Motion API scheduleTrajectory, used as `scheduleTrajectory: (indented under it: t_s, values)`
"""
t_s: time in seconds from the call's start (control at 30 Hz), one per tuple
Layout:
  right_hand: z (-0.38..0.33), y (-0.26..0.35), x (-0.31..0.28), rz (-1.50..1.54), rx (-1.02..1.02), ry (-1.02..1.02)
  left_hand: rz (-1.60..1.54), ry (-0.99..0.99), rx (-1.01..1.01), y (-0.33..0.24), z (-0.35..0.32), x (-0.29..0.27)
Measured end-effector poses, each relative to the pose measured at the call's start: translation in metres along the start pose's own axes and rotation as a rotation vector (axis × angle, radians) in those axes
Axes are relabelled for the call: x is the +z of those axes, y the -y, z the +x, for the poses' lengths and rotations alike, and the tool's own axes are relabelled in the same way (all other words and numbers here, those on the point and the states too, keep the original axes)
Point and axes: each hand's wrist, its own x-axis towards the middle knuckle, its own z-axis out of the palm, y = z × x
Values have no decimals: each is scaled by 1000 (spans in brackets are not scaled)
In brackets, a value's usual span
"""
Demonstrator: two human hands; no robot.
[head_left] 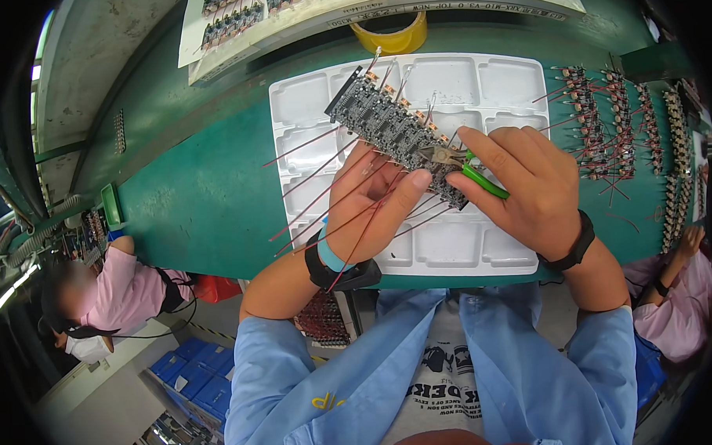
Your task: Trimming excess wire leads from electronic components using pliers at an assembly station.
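Note:
My left hand [371, 200] grips a long black circuit board panel [384, 126] from below, its thumb near the lower edge. The panel is tilted, its far end up to the left. Several dark red wires [315, 181] stick out from its lower left side, and small leaded parts line the upper edge. In my right hand [531, 185] is a pair of green-handled cutting pliers [484, 180], closed in by the fingers. The plier jaws lie against the board near its right end; what is between them is too small to tell. Beneath is a white compartment tray [301, 99].
Rows of wired circuit boards [619, 123] lie on the green table [205, 181] at the right. A yellow tape roll [392, 34] stands behind the tray, below a pale shelf edge [380, 16]. People in pink sit at left and right. A green bin [111, 206] is at far left.

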Motion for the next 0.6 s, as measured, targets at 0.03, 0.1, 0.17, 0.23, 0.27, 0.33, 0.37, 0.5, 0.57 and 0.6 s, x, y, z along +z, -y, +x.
scheduleTrajectory:
  t_s: [0.03,0.1,0.17,0.23,0.27,0.33,0.37,0.5,0.57,0.6]
  values:
    - [0,-1,1,-1,-9,-19,13,10,-21,-1,0,0]
    - [0,-2,2,-2,-27,-55,40,30,-64,-2,0,-1]
    - [2,-1,-1,0,-26,-57,48,37,-71,-3,1,-1]
    - [4,-1,-4,2,-27,-59,65,49,-84,-4,2,-1]
    - [4,-1,-4,2,-26,-59,65,50,-84,-3,1,-1]
    - [4,0,-4,-19,-30,-58,80,68,-69,-1,0,-3]
    - [4,0,-4,-29,-32,-58,87,78,-62,0,0,-3]
    - [3,-1,-4,-49,-40,-57,169,78,-56,-2,-2,-3]
    - [3,-1,-3,-47,-33,-56,182,72,-59,-2,-1,-3]
    - [3,-1,-3,-43,-25,-56,196,65,-63,-2,-1,-3]
